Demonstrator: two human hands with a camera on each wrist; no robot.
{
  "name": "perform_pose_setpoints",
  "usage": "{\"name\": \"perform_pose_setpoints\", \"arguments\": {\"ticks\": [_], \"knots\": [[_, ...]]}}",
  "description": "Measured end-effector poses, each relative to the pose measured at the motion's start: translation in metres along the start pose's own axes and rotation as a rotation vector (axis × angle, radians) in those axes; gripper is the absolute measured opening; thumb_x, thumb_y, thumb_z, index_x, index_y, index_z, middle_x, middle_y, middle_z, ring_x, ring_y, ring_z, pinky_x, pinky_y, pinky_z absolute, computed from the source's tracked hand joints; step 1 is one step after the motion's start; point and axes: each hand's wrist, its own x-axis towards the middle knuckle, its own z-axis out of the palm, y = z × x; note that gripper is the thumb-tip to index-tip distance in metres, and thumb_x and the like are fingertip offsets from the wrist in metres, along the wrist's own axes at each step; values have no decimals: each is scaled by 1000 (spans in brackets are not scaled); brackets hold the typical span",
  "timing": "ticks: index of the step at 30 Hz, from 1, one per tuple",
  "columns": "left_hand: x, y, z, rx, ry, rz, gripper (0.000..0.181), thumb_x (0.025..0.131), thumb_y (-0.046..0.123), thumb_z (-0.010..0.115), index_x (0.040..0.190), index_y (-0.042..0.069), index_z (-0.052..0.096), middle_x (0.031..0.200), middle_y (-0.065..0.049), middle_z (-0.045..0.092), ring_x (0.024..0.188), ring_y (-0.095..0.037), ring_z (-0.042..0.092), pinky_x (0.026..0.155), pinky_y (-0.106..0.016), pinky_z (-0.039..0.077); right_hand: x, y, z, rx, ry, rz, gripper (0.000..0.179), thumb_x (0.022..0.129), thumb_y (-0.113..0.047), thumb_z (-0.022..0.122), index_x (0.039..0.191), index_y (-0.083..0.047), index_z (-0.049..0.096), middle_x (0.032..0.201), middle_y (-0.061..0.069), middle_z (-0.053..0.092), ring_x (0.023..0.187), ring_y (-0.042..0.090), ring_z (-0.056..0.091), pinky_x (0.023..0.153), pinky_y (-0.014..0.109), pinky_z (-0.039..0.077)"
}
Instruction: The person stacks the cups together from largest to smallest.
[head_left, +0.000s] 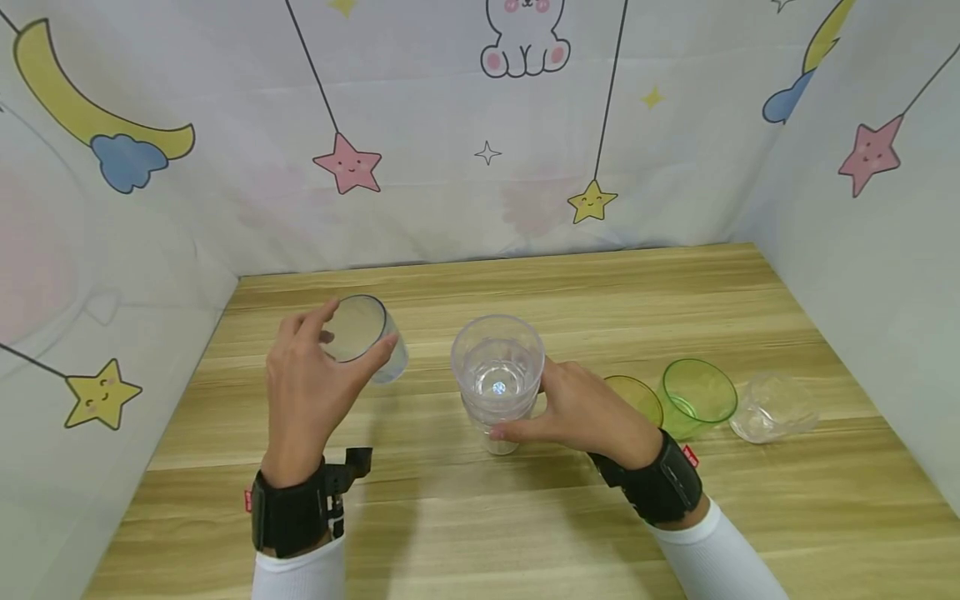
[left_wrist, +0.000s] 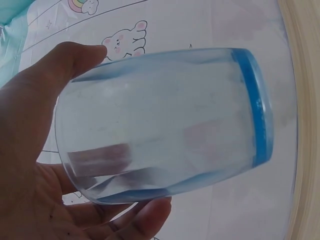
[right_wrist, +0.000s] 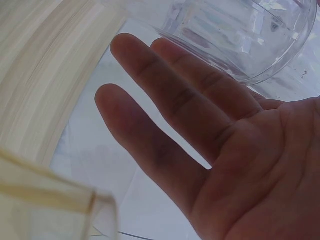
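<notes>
My left hand (head_left: 307,375) grips a clear, blue-tinted plastic cup (head_left: 396,354) above the left part of the table, thumb on one side and fingers on the other. In the left wrist view this cup (left_wrist: 165,125) shows a blue band round its base. At mid-table my right hand (head_left: 588,408) holds a stack of clear cups (head_left: 498,367) between the thumb in front and fingers behind. The right wrist view shows some fingers (right_wrist: 150,150) stretched out beside the clear cup (right_wrist: 235,35); the thumb is hidden there.
Right of the stack are a yellow cup (head_left: 637,396), partly behind my right wrist, a tilted green cup (head_left: 699,396) and a clear cup (head_left: 772,408) lying on its side. The wood-grain table (head_left: 480,533) is bounded by printed cloth walls (head_left: 420,208) at back and sides.
</notes>
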Motion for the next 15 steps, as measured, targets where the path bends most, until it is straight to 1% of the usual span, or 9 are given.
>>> {"name": "perform_pose_setpoints", "arguments": {"ticks": [9,15], "knots": [[-1,9,-5,-29,26,29,73,76,45,86,134,6,65,115,-16,62,93,-29,59,74,-42,42,0,0,0,2,-1,2,95,70,-68,82,146,-25,43,117,-8,68,103,8,64,87,43,54],[-1,14,-7,-82,46,28,70,76,45,86,133,11,67,113,-12,63,93,-25,59,71,-39,39,0,-1,0,5,-4,9,97,70,-67,82,147,-25,42,120,-6,68,105,9,64,89,43,54]]}}
